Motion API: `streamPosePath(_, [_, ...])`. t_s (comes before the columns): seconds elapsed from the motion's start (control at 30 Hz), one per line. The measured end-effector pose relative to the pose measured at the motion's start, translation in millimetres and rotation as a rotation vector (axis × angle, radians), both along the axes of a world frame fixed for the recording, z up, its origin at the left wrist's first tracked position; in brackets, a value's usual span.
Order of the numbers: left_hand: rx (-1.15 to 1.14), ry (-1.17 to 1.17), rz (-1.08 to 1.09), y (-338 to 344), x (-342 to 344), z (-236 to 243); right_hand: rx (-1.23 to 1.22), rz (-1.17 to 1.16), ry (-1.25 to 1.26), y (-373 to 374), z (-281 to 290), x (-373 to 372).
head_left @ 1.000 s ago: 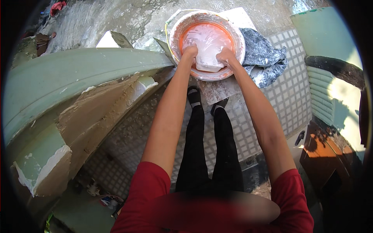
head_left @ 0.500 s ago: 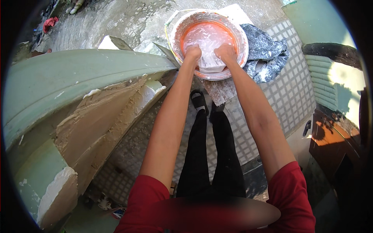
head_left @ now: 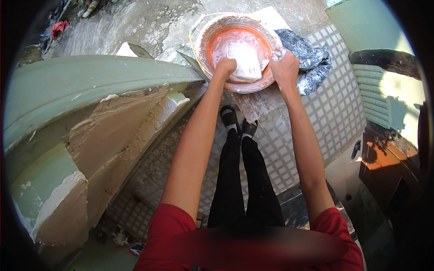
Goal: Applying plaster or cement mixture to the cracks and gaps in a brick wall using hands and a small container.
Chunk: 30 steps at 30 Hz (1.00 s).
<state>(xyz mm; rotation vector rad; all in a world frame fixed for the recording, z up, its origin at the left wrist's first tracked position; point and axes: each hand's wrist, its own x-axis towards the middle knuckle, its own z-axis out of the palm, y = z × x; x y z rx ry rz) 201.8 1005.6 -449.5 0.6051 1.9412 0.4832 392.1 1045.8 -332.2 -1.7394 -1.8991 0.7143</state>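
Note:
A wide tub [head_left: 202, 38] with a whitish-smeared rim and orange inside holds pale, milky liquid. Over the liquid, my left hand [head_left: 226, 67] is closed on the left edge of a white, wet-looking rectangular block [head_left: 244, 61], tilted and marked with a few dark streaks. What the block is made of cannot be told. At the tub's right rim, my right hand [head_left: 285, 68] is curled over the edge with its fingers bent, gripping it. Those fingertips are partly hidden.
A crumpled blue-grey, white-splashed sack [head_left: 312, 56] lies right of the tub, with a pale board [head_left: 271, 18] behind it. A green curved moulding [head_left: 104, 77] with broken, plaster-edged pieces rises on the left. Patterned tiles [head_left: 325, 122] lie underfoot, beside a smeared board [head_left: 253, 106].
My right hand has come up out of the tub to its right rim. The white block now shows above the liquid, turned, with only my left hand on it.

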Motion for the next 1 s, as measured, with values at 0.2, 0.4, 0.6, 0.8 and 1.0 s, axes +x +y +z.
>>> streamPosePath(0.2, [-0.025,0.067,-0.089,4.3,23.0,15.2,-0.100,-0.214,-0.071,5.0,-21.5,49.6])
streamPosePath(0.4, [-0.003,0.040,-0.058,-1.3,22.9,18.3,-0.370,-0.120,0.065,0.1,-50.6,71.3])
streamPosePath(0.6, [0.008,0.153,-0.187,-16.2,20.3,27.3,-0.525,-0.307,0.393,-63.4,-43.5,75.5])
streamPosePath(0.8, [0.011,0.197,-0.216,-27.7,37.1,41.4,-0.601,-0.378,0.634,-107.5,-44.7,90.1])
streamPosePath(1.0, [-0.172,-0.011,-0.104,-28.7,68.8,49.0,-0.818,-0.333,0.599,-104.3,-28.6,117.6])
